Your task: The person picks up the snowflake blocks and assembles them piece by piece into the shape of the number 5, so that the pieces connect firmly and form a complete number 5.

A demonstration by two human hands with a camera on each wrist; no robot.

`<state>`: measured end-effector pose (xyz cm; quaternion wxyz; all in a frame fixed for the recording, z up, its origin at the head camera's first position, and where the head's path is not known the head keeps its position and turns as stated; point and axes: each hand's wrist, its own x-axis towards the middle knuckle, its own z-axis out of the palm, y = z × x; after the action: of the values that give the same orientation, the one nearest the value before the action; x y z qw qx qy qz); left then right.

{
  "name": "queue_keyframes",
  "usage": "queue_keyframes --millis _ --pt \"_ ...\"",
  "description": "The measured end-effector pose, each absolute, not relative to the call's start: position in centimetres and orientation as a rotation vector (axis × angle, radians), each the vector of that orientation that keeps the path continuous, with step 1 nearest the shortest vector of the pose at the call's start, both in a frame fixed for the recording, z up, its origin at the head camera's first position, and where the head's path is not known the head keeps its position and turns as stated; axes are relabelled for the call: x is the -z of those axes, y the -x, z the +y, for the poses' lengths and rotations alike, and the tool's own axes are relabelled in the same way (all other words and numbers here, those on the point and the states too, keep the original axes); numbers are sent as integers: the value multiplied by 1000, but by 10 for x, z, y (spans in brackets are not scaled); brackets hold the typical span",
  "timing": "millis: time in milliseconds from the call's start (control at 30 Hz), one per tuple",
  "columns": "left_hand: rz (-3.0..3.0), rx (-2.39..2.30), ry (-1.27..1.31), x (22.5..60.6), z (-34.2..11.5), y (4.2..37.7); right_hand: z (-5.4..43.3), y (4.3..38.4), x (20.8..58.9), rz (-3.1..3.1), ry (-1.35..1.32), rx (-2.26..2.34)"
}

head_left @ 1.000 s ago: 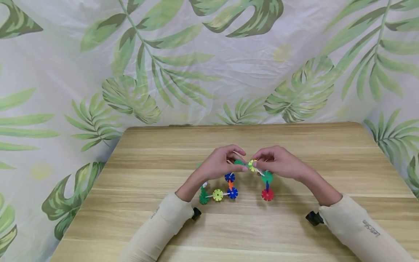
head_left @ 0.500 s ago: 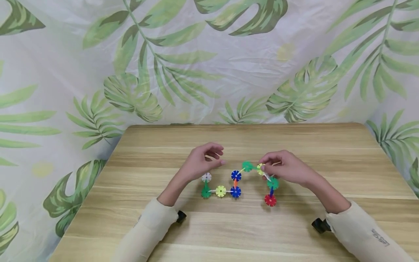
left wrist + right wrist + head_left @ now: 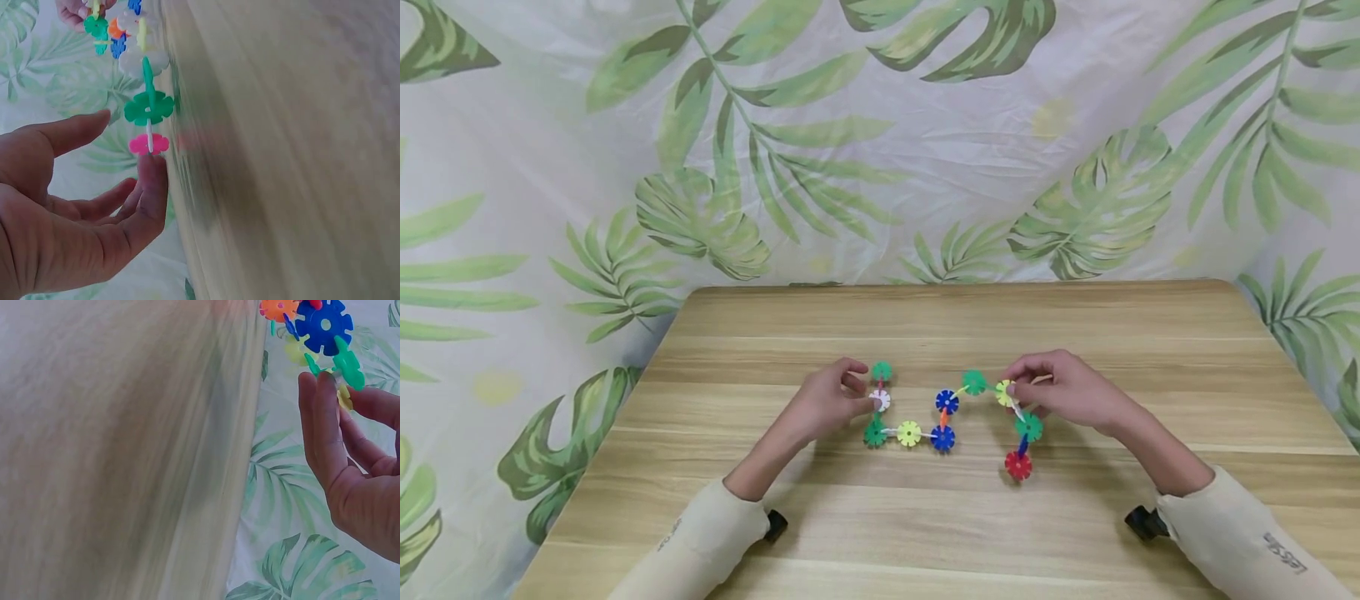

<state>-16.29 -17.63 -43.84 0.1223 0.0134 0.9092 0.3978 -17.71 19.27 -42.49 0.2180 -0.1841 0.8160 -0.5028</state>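
A chain of interlocking plastic snowflake discs in green, white, yellow, blue and red winds between my two hands. My right hand pinches a yellow disc near the chain's right part, and a red disc ends that side below it. At the left end, my left hand is beside a white disc, under a green disc. In the left wrist view, a fingertip meets a pink disc while the thumb stands apart from the chain.
A wood-grain table lies under the hands and chain. Behind it hangs a leaf-patterned cloth. A black wrist camera sits at the left sleeve, another black camera at the right sleeve.
My left hand has let go of the chain's upper middle and moved left and down to its left end. The right hand has shifted slightly right, keeping the yellow disc.
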Motion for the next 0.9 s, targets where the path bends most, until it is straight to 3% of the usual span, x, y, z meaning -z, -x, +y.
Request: queue_keyframes --millis 300,900 --pt "2608 -1121 -48 441 -163 168 195 176 432 2261 535 1362" --pt "2598 -1185 -323 445 -129 213 202 167 445 2339 586 1205"
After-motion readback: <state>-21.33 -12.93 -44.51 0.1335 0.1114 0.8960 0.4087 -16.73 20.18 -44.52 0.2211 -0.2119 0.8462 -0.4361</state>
